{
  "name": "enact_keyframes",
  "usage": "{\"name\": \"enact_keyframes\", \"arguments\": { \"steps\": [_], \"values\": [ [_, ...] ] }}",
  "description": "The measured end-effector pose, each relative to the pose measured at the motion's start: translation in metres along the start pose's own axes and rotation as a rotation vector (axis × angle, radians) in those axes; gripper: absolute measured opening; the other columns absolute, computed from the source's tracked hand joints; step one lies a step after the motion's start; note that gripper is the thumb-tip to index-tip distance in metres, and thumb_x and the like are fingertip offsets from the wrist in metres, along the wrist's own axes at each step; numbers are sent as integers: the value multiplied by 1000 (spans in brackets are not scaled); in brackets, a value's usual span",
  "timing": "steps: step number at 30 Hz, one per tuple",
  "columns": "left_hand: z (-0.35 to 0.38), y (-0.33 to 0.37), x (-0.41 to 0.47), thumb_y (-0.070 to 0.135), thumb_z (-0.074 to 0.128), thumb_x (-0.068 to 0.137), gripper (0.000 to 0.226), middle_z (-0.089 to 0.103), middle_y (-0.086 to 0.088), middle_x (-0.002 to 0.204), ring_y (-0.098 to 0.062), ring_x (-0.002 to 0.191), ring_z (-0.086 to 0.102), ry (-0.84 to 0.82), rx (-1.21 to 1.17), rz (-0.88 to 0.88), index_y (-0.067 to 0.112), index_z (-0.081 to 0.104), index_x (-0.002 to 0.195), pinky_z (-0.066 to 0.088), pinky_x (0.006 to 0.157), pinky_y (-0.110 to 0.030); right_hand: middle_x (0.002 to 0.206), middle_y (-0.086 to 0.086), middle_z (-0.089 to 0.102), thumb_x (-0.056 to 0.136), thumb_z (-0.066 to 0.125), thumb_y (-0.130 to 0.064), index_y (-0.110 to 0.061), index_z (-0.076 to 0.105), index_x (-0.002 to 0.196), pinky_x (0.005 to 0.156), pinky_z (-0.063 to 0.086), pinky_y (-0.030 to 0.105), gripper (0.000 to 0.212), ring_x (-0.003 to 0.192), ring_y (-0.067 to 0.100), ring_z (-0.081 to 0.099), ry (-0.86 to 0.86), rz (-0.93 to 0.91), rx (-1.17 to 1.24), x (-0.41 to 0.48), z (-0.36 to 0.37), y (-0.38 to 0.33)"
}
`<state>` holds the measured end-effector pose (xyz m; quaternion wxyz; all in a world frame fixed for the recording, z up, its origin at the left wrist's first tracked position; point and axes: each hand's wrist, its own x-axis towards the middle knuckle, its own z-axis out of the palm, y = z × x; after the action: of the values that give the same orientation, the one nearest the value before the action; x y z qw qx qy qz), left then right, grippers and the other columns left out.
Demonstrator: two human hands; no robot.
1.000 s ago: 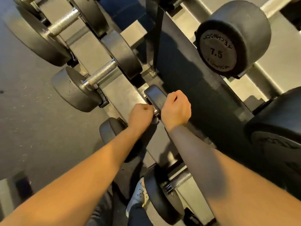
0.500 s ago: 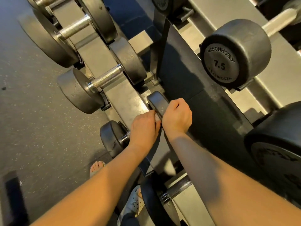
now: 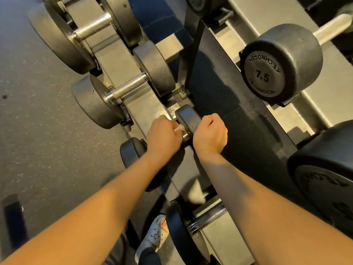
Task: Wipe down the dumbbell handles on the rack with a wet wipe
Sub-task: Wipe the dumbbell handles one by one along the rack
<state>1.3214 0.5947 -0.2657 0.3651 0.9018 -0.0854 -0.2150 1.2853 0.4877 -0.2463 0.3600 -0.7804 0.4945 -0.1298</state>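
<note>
Head cam, steep downward view, close above hands (image 3: 186, 133), rack (image 3: 122, 60) ahead.

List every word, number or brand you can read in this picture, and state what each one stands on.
"7.5": middle of the end face of the black dumbbell head at upper right.
"TECHNOG…": embossed twice round that face's rim, the upper arc upside down; the last letters are unclear.
On the large dumbbell head at the right edge: embossed lettering, too dark and cut off to read.
On the white shoe: a small mark, too small to read.

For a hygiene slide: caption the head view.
Left hand presses a wet wipe to a racked dumbbell handle while the right hand grips the dumbbell head.
</note>
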Motion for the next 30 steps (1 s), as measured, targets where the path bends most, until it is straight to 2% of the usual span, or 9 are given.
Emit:
{"name": "enact_keyframes", "arguments": {
  "steps": [3,9,11,13,16,22,26,28,30],
  "values": [
    [14,14,-44,19,63,98,18,64,2,76,-7,69,59,106,-296,-18,18,68,81,48,63,-21,73,6,56,102,43,-24,-20,52,72,68,52,45,32,73,27,60,-1,-13,8,0,0,1],
    [85,14,-45,6,75,86,5,62,-8,71,-19,66,60,96,-1257,-966,7,72,90,50,55,-34,66,-1,47,101,41,-25,-22,49,69,60,41,37,33,63,18,48,-17,-40,15,1,1,4],
    [92,9,-34,1,72,87,27,59,0,71,-15,68,64,103,-1567,-1031,0,72,114,62,73,-35,66,-1,46,100,40,-24,-22,49,69,60,42,39,33,63,17,47,-15,-46,12,1,2,5],
    [86,6,-25,-3,65,91,38,67,6,89,-11,93,72,53,-1756,-1054,0,67,128,55,100,-30,66,-2,46,101,40,-24,-22,48,69,61,42,39,33,63,18,48,-19,-58,13,0,2,5],
    [80,-1,-14,-14,57,89,42,71,-15,121,-25,112,70,-3,-1954,-1100,-3,64,129,55,101,-33,66,-2,46,102,40,-23,-23,47,68,61,42,39,34,64,18,48,-15,-64,11,0,2,6],
    [60,12,-28,-7,58,98,31,70,-21,117,-29,104,72,56,-2010,-1132,-9,60,129,56,99,-33,67,-1,47,102,41,-23,-21,50,70,63,46,44,33,70,28,57,-6,-73,19,-1,2,5],
    [41,28,-38,-3,64,96,30,71,-16,94,-23,78,73,167,-1938,-1138,-7,62,126,62,62,-24,68,-1,48,102,41,-24,-23,49,70,65,48,44,33,71,26,57,-14,-72,9,-2,1,4],
    [31,35,-44,2,70,93,26,75,-11,95,-17,74,74,193,-1739,-1061,-1,67,119,60,69,-22,69,-1,49,102,41,-24,-23,49,70,66,49,44,33,72,27,58,-10,-69,9,-2,0,4],
    [20,34,-46,9,72,93,7,76,-2,90,-12,79,73,282,-1239,-790,10,73,100,61,78,-30,70,2,51,102,41,-24,-22,50,71,67,50,44,33,73,27,59,-6,-58,13,-2,0,4]
  ]
}}
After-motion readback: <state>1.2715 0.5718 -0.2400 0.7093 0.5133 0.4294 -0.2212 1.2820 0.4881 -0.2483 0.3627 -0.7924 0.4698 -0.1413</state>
